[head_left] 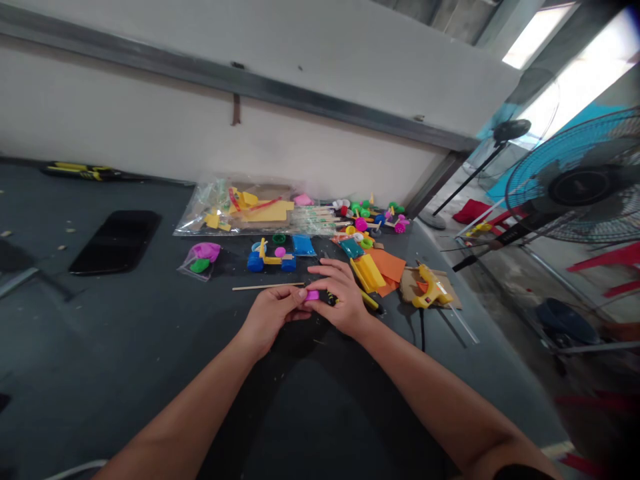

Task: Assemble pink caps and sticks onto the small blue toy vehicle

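Between my two hands is a small piece of pink modelling clay [312, 295]. My left hand [275, 313] pinches its left side with thumb and forefinger. My right hand [343, 297] has thumb and forefinger on its right side, the other fingers spread above. Just beyond my left hand lies a thin wooden stick [265, 287]. A small toy vehicle [273, 259] with blue wheels and a yellow body stands behind the stick. To its left is an open plastic bag [200, 260] with pink and green clay. A yellow-and-black tool [370, 301] lies partly hidden behind my right hand.
A yellow glue gun [430, 290] rests on cardboard at the right, its cord running toward me. Orange sheets [387, 267], a clear bag of parts [240, 207] and several small coloured toys [365, 217] lie behind. A black phone [117, 240] and screwdriver [83, 171] are left. A fan [580, 183] stands right.
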Action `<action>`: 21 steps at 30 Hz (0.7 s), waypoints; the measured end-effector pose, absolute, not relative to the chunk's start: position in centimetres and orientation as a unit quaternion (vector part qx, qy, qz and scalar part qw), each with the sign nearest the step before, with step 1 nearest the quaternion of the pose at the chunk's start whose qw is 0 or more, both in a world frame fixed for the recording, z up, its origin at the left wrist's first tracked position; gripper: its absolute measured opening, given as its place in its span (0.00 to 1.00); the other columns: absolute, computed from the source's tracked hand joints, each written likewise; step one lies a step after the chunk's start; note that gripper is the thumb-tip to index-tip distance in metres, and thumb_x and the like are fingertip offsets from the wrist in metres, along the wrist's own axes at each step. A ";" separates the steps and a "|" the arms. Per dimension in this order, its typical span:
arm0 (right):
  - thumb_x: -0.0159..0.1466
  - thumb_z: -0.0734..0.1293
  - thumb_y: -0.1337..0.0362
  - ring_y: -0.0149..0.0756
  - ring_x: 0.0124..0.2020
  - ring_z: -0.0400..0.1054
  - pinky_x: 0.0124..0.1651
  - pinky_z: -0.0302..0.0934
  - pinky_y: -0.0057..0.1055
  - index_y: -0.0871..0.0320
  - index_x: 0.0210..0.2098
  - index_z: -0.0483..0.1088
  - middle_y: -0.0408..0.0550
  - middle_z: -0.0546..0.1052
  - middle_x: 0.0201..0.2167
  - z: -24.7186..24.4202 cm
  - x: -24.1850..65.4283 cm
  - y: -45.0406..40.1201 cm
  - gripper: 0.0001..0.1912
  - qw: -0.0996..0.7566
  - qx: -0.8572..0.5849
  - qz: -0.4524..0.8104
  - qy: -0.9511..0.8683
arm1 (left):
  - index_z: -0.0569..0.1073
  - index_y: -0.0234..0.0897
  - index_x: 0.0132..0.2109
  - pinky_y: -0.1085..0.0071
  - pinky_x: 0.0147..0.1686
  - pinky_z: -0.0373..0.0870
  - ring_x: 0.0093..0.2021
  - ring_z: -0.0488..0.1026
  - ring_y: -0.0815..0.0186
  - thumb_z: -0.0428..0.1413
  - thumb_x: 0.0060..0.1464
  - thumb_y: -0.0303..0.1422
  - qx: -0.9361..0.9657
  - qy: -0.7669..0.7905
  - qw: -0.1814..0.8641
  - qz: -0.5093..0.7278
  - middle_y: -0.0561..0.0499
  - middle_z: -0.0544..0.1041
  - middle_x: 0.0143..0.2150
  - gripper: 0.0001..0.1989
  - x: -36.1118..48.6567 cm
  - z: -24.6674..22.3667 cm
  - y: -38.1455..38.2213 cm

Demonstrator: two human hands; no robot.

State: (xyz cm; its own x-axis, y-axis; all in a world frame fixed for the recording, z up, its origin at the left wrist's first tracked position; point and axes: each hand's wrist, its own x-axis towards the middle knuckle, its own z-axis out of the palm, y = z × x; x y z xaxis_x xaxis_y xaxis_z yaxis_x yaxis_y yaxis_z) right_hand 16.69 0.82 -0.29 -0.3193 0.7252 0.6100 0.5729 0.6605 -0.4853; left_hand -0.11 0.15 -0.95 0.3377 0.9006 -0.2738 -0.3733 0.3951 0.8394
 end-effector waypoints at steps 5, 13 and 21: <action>0.55 0.70 0.57 0.42 0.55 0.60 0.57 0.56 0.45 0.52 0.37 0.73 0.47 0.75 0.46 0.0 16.7 0.8 0.11 0.431 -0.406 0.111 -0.798 | 0.77 0.32 0.31 0.73 0.34 0.74 0.30 0.72 0.71 0.63 0.45 0.36 0.331 0.387 0.737 0.445 0.51 0.76 0.28 0.10 -0.1 -0.9 0.1; 0.57 0.68 0.63 0.41 0.54 0.62 0.57 0.56 0.44 0.53 0.31 0.72 0.46 0.75 0.44 -0.1 16.7 1.0 0.02 0.440 -0.439 0.133 -0.772 | 0.76 0.32 0.36 0.71 0.35 0.74 0.32 0.74 0.69 0.63 0.44 0.35 0.330 0.405 0.719 0.458 0.49 0.77 0.32 0.12 0.0 -0.9 0.0; 0.56 0.70 0.63 0.41 0.55 0.62 0.57 0.56 0.45 0.52 0.34 0.73 0.46 0.75 0.45 -0.3 16.7 1.0 0.06 0.437 -0.433 0.138 -0.776 | 0.75 0.33 0.34 0.72 0.36 0.73 0.30 0.74 0.71 0.63 0.44 0.34 0.308 0.397 0.737 0.451 0.50 0.78 0.31 0.11 -0.1 -0.6 0.0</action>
State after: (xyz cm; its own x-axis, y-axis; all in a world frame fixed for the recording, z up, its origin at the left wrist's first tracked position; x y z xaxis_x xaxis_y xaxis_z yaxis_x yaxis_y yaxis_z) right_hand 16.75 0.99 -0.29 -0.2425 0.7928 0.5592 0.5512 0.5869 -0.5930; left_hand -0.11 0.05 -0.62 0.2776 0.9101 -0.3077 -0.4208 0.4031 0.8127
